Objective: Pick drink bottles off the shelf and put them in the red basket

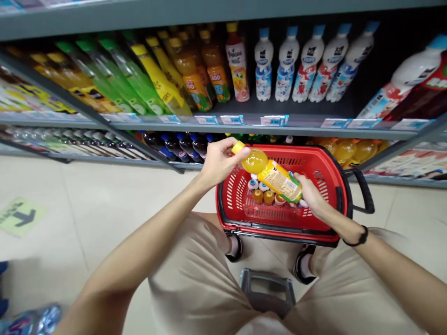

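An orange juice bottle [270, 173] with a yellow cap lies tilted above a red shopping basket [331, 179]. My left hand [218, 160] is closed round its neck and cap end. My right hand [310, 195] is closed round its labelled bottom end. Several small bottles [262, 191] stand upright in the basket under it, caps up. The basket sits on the floor in front of my knees, against a drinks shelf.
Shelves [244, 122] with rows of juice, yoghurt drink and cola bottles run across the back. A grey handle [267, 286] shows between my legs. A floor arrow sticker [21, 216] lies at left. Plastic-wrapped bottles [33, 321] sit at the bottom left.
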`<control>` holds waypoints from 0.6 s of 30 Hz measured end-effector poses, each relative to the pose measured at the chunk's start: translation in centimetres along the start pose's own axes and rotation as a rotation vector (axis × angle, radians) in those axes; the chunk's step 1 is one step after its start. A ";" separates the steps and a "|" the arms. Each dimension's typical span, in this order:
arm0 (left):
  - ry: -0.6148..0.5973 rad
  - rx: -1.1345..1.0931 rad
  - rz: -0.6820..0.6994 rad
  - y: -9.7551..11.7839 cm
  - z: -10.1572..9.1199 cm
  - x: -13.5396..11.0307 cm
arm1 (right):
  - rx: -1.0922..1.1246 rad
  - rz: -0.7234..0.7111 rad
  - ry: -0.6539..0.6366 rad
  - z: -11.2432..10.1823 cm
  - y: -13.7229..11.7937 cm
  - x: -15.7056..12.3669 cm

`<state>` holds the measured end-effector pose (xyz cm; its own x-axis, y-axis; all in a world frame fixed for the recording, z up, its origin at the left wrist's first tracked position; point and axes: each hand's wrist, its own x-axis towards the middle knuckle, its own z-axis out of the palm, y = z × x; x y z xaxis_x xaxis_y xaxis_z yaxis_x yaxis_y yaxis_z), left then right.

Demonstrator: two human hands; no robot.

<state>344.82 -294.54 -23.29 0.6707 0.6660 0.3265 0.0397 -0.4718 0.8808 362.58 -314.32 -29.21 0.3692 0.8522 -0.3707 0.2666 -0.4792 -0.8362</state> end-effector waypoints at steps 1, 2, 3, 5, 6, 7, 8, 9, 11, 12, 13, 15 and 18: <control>-0.050 0.042 -0.015 0.2 0.2 -0.1 | -0.257 -0.002 -0.031 -0.2 -0.2 0.2; -0.109 0.087 -0.027 0.4 0.3 -0.1 | -0.480 -0.020 -0.053 -0.3 -0.3 0.3; -0.167 0.141 -0.029 0.5 0.5 -0.1 | -0.645 -0.047 -0.065 -0.5 -0.5 0.3; -0.289 0.277 -0.003 0.4 0.7 0.0 | -0.800 -0.060 -0.049 -1.1 -0.8 0.2; -0.366 0.345 0.010 0.1 0.8 0.1 | -0.824 -0.043 -0.033 -1.5 -0.8 0.2; -0.451 0.406 0.009 -0.5 0.8 0.4 | -0.857 -0.025 -0.028 -1.9 -0.9 0.2; -0.539 0.468 -0.008 -1.3 0.9 0.6 | -0.887 -0.006 -0.034 -2.3 -0.9 0.2; -0.636 0.542 -0.039 -2.2 0.9 0.9 | -0.911 0.012 -0.050 -2.8 -0.8 0.2; -0.817 0.718 -0.108 -4.5 1.0 1.5 | -0.947 0.047 -0.101 -3.5 -0.5 0.2; -0.881 0.807 -0.133 -5.7 1.1 1.7 | -0.964 0.067 -0.135 -3.8 -0.4 0.2; -0.926 0.884 -0.150 -6.9 1.2 1.8 | -0.980 0.090 -0.171 -3.9 -0.2 0.1; -0.973 0.989 -0.172 -9.2 1.6 1.8 | -1.001 0.130 -0.250 -3.9 0.0 -0.1; -1.016 1.107 -0.215 -12.1 2.7 1.0 | -1.003 0.136 -0.342 -3.5 0.2 -0.2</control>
<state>347.05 -289.74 -34.54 0.7718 0.3263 -0.5457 0.4100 -0.9114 0.0350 365.66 -315.38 -27.90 0.2225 0.7177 -0.6598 0.9103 -0.3952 -0.1229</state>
